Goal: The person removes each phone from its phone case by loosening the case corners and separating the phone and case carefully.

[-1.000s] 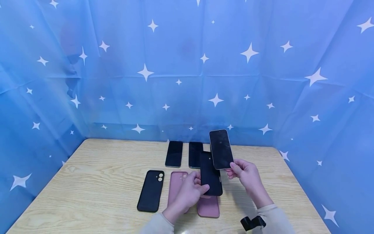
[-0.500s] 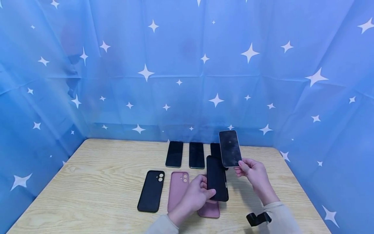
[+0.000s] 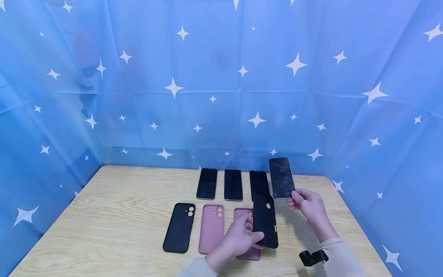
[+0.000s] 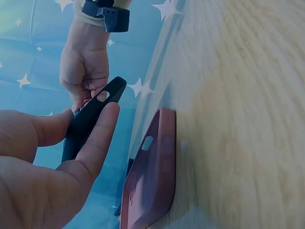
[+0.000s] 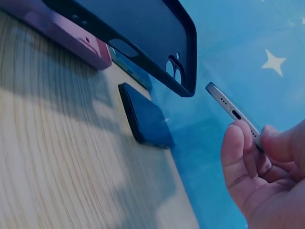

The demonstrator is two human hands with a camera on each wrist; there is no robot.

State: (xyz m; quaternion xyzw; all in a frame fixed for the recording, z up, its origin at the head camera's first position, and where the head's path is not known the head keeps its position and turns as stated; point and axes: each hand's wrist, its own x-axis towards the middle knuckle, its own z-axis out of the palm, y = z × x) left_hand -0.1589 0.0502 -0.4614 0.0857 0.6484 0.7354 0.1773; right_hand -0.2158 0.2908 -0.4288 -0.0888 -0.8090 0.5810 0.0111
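Note:
My left hand (image 3: 240,236) pinches a black phone case (image 3: 264,223) by its lower left side, thumb on the inner face. Held tilted above the table, the case overlaps a pink case (image 3: 250,254) in the head view. The left wrist view shows the black case (image 4: 93,114) between thumb and fingers, over the pink case (image 4: 150,176). My right hand (image 3: 309,206) pinches a phone (image 3: 282,177) at its bottom corner, dark screen up. In the right wrist view the phone's silver bottom edge (image 5: 233,109) with its port shows, apart from the black case (image 5: 143,38).
Three dark phones lie along the table's back edge: a left one (image 3: 207,184), a middle one (image 3: 233,185) and a right one (image 3: 258,181), partly covered by the held case. A black case (image 3: 179,227) and another pink case (image 3: 211,229) lie left of my left hand.
Both hands have moved right, the left one also toward the front, carrying the black case and the phone. Case and phone, overlapping before, now stand apart in the head view. The pink cases show more.

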